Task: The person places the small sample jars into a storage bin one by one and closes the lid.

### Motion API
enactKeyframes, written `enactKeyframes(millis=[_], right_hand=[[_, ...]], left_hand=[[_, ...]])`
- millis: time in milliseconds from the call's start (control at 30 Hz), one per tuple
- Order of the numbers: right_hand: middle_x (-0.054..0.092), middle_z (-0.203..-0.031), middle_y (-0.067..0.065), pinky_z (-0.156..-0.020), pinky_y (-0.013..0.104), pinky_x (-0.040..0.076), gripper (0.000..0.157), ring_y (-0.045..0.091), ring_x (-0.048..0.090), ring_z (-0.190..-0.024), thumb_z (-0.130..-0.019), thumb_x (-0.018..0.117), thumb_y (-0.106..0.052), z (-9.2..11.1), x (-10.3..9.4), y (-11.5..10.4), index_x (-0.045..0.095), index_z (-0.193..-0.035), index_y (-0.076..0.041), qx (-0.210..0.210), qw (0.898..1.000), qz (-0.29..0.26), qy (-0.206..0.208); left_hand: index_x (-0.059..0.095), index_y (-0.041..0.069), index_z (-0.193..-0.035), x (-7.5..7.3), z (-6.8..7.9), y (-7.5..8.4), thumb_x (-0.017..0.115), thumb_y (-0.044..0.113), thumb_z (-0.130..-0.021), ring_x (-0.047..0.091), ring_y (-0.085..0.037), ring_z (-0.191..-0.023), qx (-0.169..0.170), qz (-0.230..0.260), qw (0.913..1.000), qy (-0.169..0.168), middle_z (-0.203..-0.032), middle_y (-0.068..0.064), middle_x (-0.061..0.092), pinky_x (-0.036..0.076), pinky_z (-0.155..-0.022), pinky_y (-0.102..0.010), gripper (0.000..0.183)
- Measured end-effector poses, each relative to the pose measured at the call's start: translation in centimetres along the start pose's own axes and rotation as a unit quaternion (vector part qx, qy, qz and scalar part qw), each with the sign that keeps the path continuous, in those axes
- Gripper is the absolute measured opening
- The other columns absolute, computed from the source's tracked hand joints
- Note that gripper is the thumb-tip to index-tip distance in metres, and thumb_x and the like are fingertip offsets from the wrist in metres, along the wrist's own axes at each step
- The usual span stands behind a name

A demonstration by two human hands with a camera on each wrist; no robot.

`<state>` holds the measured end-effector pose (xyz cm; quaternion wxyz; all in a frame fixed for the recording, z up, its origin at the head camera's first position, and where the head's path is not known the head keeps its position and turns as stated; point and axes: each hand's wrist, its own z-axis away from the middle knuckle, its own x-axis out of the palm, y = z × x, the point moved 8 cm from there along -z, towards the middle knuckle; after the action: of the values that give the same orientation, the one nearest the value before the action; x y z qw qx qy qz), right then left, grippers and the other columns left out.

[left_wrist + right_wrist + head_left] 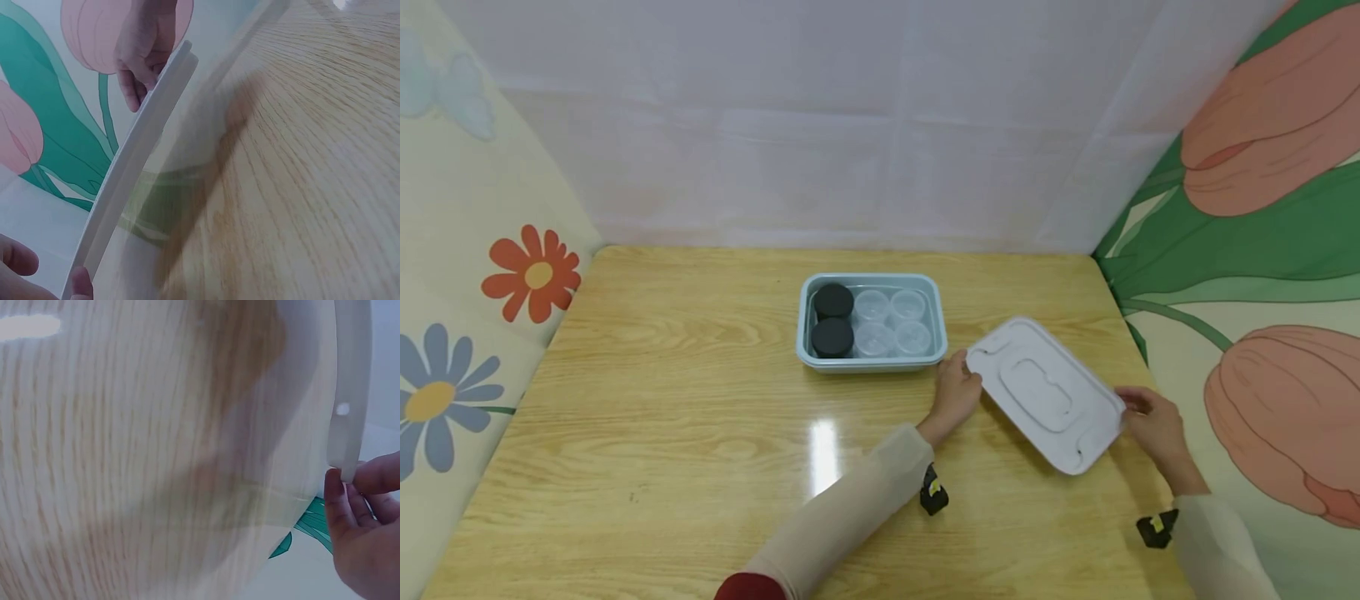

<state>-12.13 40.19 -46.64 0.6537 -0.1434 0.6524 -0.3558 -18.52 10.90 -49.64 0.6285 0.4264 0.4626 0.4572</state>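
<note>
A white rectangular lid (pixel 1047 387) with a raised oval moulding is held at a slant above the right part of the table. My left hand (pixel 957 392) pinches its left end, close beside the box's front right corner. At the opposite end, my right hand (pixel 1159 427) grips the edge between thumb and fingers, as the right wrist view also shows. In the left wrist view the lid (pixel 128 156) is seen edge-on, clear of the wood surface. The light blue box (pixel 872 365) stands uncovered, with two black round-topped containers (pixel 832 318) and several clear cups (pixel 875 340) inside.
The wood-grain table (pixel 662 400) reflects the light near its middle. A white cloth (pixel 820 150) hangs behind it. Flower-patterned panels (pixel 1285 400) stand along the left and right sides, the right one close to my right hand.
</note>
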Motion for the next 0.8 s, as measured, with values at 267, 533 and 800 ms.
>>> enactKeyframes(millis=[267,533,800], right_hand=[[0.068,-0.098,0.010,-0.061,0.006,0.044,0.033,-0.019,0.045,-0.074,-0.087,0.052,0.002,-0.4,-1.5,-0.7,0.058,-0.118,0.011,-0.014,1.000,-0.013,0.022],[0.053,-0.081,-0.033,-0.063,0.005,0.044,0.032,-0.015,0.050,-0.077,-0.088,0.053,0.000,-0.8,-2.4,-0.5,0.057,-0.117,0.013,-0.012,0.996,-0.086,0.036],[0.054,-0.089,-0.036,-0.071,0.001,0.042,0.027,-0.015,0.051,-0.085,-0.094,0.054,-0.007,-0.9,-2.7,-1.8,0.060,-0.115,0.007,-0.059,0.991,-0.112,0.032]], left_hand=[[0.050,-0.006,-0.131,-0.7,0.4,1.3,0.051,0.004,-0.081,0.048,-0.023,-0.099,0.026,0.001,0.9993,0.026,-0.105,-0.015,0.053,0.047,-0.087,-0.033,0.050],[0.058,-0.002,-0.125,-1.2,0.8,2.6,0.050,0.000,-0.082,0.050,-0.018,-0.089,0.049,-0.001,0.9984,0.026,-0.101,-0.016,0.062,0.046,-0.079,-0.028,0.044],[0.059,-0.006,-0.123,-2.3,1.1,3.7,0.050,-0.005,-0.082,0.053,-0.014,-0.075,0.098,0.012,0.9945,0.033,-0.094,-0.018,0.064,0.049,-0.068,-0.020,0.042]])
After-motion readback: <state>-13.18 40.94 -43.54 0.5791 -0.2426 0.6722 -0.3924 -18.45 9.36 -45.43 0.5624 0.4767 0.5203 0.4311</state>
